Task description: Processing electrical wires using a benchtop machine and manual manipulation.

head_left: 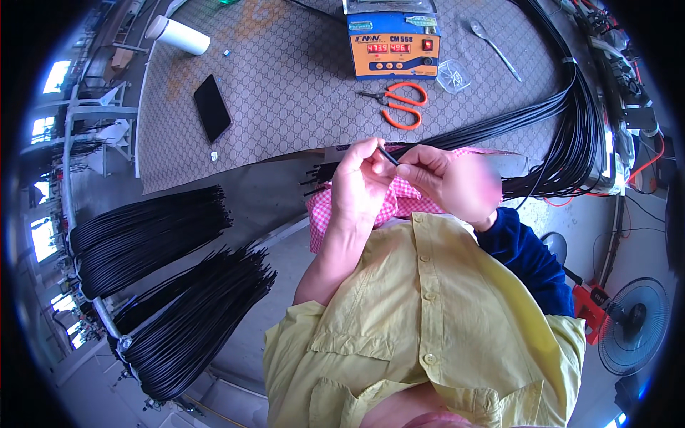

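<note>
A short stretch of thin black cable (387, 155) is pinched between my two hands, just off the table's near edge. My left hand (359, 187) grips its upper left end with thumb and fingertips, palm turned up. My right hand (448, 178) pinches the cable a little lower, with thumb and bent forefinger; part of this hand is blurred. The cable's further run is hidden by the right hand. Below and behind the hands lies pink checkered cloth (320, 220). Beyond them, a pair of orange-handled scissors (402, 126) rests on the table.
A black cable bundle (492, 128) curves along the table's right side. At the back stands a blue-and-orange box (394, 65) with red digits. A phone (213, 108) and white bottle (184, 37) lie left. Cable bundles (150, 239) hang at left; a fan (633, 324) stands right.
</note>
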Action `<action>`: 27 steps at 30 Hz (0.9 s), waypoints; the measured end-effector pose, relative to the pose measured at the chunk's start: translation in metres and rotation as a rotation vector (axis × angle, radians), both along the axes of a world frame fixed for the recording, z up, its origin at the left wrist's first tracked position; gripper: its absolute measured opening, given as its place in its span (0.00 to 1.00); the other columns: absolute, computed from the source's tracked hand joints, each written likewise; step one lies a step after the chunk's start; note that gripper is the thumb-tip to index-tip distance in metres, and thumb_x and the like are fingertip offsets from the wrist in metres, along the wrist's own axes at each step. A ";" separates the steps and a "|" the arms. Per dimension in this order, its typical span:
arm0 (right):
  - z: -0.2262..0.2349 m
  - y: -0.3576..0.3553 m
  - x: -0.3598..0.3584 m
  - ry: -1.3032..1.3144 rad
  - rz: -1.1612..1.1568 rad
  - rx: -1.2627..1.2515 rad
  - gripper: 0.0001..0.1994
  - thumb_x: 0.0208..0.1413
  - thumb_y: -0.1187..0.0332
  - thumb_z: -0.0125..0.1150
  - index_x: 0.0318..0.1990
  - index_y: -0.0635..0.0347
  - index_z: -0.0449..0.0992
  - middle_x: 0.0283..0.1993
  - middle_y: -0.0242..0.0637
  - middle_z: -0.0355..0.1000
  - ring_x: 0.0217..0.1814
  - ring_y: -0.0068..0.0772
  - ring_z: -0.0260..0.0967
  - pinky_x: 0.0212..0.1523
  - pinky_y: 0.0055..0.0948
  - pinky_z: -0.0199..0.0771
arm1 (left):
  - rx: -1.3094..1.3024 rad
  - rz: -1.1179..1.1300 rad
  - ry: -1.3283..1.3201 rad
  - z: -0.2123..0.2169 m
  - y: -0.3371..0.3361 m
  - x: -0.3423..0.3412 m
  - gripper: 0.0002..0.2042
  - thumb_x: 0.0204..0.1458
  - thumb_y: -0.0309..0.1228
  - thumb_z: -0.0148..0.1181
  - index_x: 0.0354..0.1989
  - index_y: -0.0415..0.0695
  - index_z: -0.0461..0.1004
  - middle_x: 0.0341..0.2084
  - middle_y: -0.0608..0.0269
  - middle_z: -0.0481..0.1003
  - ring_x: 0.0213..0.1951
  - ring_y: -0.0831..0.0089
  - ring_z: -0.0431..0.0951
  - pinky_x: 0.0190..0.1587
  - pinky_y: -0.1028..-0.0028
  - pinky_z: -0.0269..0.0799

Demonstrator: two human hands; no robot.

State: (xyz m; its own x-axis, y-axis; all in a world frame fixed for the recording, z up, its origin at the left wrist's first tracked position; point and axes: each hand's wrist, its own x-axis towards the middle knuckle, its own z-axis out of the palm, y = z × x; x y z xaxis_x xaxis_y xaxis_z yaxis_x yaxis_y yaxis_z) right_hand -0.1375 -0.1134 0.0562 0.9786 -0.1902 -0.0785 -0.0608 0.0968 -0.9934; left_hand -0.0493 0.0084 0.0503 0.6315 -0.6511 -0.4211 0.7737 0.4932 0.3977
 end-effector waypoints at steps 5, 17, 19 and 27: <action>0.007 -0.015 -0.002 0.284 0.021 0.569 0.08 0.54 0.67 0.50 0.31 0.63 0.68 0.19 0.26 0.58 0.14 0.13 0.46 0.14 0.14 0.43 | -0.068 0.002 0.082 -0.002 -0.003 0.003 0.08 0.51 0.32 0.52 0.33 0.39 0.70 0.21 0.66 0.70 0.21 0.78 0.66 0.27 0.78 0.63; 0.007 -0.018 -0.001 0.297 0.077 0.438 0.08 0.53 0.66 0.51 0.32 0.64 0.68 0.19 0.26 0.59 0.15 0.13 0.47 0.14 0.14 0.43 | 0.383 -0.017 -0.525 0.018 0.007 -0.002 0.04 0.48 0.23 0.52 0.31 0.36 0.71 0.22 0.62 0.72 0.25 0.79 0.71 0.30 0.82 0.67; 0.005 -0.018 -0.001 0.285 0.095 0.670 0.08 0.53 0.66 0.51 0.32 0.64 0.69 0.19 0.27 0.59 0.15 0.13 0.46 0.14 0.15 0.42 | 0.149 0.020 -0.396 0.013 0.004 -0.003 0.05 0.48 0.23 0.51 0.31 0.36 0.70 0.22 0.63 0.71 0.25 0.79 0.70 0.31 0.81 0.67; 0.000 -0.019 0.001 0.281 0.151 0.865 0.08 0.53 0.67 0.51 0.33 0.64 0.70 0.19 0.30 0.61 0.14 0.15 0.48 0.14 0.15 0.43 | -0.244 -0.032 -0.100 0.001 -0.005 -0.010 0.05 0.50 0.26 0.49 0.29 0.37 0.69 0.20 0.65 0.69 0.23 0.79 0.67 0.31 0.79 0.65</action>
